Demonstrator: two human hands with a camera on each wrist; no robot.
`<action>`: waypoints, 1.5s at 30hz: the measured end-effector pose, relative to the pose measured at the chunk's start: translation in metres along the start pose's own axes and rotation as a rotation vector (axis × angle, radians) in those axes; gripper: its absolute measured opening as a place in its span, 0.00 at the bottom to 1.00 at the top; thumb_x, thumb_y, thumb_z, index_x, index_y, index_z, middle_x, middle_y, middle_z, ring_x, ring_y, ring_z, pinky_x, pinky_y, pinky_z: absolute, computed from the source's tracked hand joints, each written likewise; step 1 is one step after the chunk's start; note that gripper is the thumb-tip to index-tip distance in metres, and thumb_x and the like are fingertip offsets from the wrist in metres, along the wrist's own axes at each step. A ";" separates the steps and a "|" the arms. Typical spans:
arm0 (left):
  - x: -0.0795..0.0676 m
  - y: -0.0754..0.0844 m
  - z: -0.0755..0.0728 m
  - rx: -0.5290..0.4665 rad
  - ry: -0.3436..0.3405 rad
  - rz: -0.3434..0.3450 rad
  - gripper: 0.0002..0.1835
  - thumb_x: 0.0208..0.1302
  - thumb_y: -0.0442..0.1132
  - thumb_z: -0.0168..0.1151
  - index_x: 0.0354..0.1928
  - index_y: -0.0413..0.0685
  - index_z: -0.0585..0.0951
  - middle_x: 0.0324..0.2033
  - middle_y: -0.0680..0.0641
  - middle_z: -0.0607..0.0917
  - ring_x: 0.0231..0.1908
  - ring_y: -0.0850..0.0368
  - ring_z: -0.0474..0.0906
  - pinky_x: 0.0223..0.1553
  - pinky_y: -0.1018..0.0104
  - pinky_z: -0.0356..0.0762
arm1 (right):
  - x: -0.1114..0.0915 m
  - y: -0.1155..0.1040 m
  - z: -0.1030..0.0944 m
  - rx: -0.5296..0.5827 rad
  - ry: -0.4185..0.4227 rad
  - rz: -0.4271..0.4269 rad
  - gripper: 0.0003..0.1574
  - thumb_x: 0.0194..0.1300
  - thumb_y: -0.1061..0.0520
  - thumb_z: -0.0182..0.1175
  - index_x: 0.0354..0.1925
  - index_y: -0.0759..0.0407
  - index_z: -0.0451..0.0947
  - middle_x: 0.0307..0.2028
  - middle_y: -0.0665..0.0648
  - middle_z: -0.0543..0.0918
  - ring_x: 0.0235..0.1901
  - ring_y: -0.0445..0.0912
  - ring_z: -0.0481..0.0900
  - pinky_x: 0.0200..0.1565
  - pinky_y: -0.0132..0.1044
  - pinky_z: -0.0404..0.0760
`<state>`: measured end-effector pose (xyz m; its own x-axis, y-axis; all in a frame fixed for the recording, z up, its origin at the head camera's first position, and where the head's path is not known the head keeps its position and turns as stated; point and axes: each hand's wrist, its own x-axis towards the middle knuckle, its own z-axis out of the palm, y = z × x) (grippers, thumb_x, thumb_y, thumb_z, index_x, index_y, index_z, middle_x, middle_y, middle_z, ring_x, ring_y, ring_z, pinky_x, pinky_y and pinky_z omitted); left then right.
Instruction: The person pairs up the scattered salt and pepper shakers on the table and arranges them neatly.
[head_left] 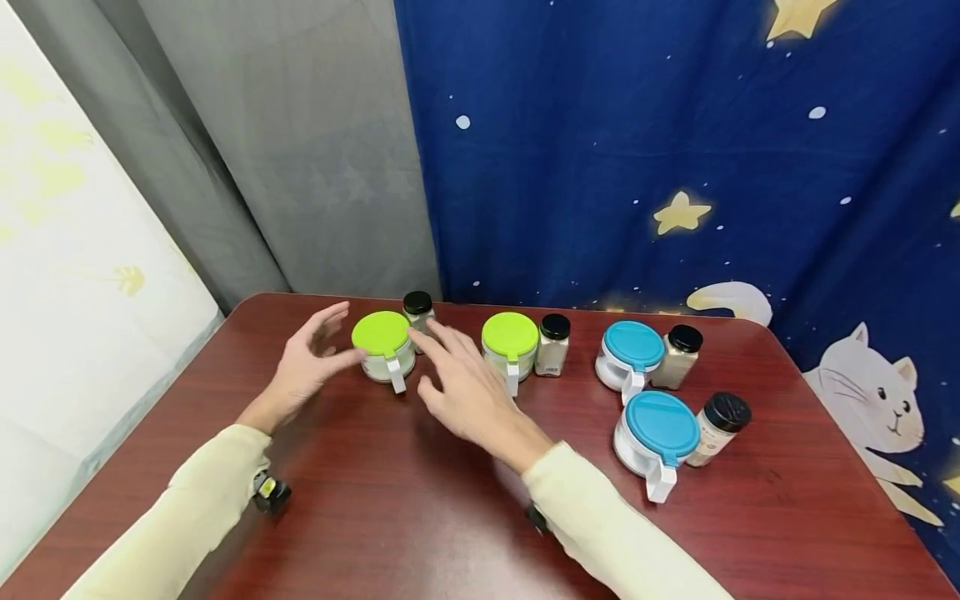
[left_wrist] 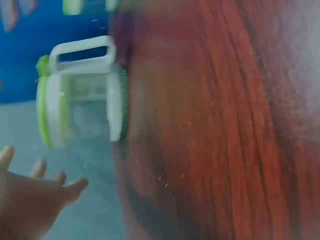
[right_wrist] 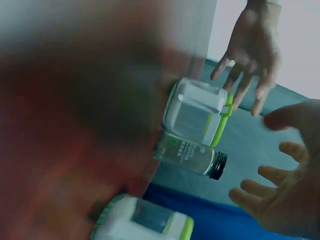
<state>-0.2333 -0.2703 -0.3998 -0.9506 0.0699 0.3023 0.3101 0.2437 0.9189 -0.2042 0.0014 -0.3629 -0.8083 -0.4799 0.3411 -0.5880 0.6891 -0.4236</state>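
Note:
My left hand (head_left: 303, 367) hovers at the left side of a clear seasoning jar with a green lid (head_left: 381, 333) and a white handle, fingers spread and thumb toward the jar. On the jar's other side, my right hand (head_left: 468, 392) is held over the table with its fingers loosely extended, overlapping the black-capped spice bottle (head_left: 417, 308) beside that jar. Both hands hold nothing. In the right wrist view the bottle (right_wrist: 185, 155) stands against the green-lidded jar (right_wrist: 195, 112). The left wrist view shows the jar (left_wrist: 82, 100) with its white handle, beyond the left fingers.
A second green-lidded jar (head_left: 510, 337) stands right of the right hand, with a black-capped bottle (head_left: 552, 346) beside it. Farther right are two blue-lidded jars (head_left: 633, 346), each with a spice bottle (head_left: 718, 429) alongside. Curtains (head_left: 525, 167) hang behind the table's back edge.

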 end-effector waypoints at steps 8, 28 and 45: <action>0.012 -0.009 0.035 0.462 -0.108 -0.022 0.63 0.41 0.52 0.87 0.78 0.52 0.59 0.75 0.35 0.49 0.74 0.37 0.46 0.64 0.34 0.59 | 0.075 0.004 0.024 -0.159 -0.153 0.077 0.59 0.61 0.62 0.72 0.81 0.45 0.52 0.80 0.52 0.50 0.77 0.53 0.48 0.70 0.50 0.61; 0.020 -0.014 0.033 0.443 -0.152 -0.027 0.55 0.41 0.45 0.88 0.73 0.53 0.67 0.63 0.39 0.68 0.60 0.43 0.66 0.59 0.46 0.67 | 0.075 0.036 0.048 0.117 -0.046 0.117 0.44 0.67 0.69 0.63 0.72 0.46 0.57 0.63 0.63 0.69 0.44 0.55 0.80 0.48 0.46 0.80; 0.010 -0.002 0.021 0.423 -0.160 -0.064 0.69 0.38 0.52 0.88 0.79 0.50 0.52 0.63 0.42 0.71 0.58 0.46 0.72 0.60 0.46 0.68 | 0.061 0.035 0.027 0.191 -0.040 0.032 0.41 0.70 0.63 0.65 0.74 0.42 0.62 0.63 0.56 0.72 0.50 0.49 0.79 0.54 0.45 0.78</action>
<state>-0.2437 -0.2496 -0.4045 -0.9675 0.1821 0.1753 0.2514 0.6240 0.7399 -0.2748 -0.0182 -0.3798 -0.8251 -0.4830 0.2930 -0.5541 0.5907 -0.5866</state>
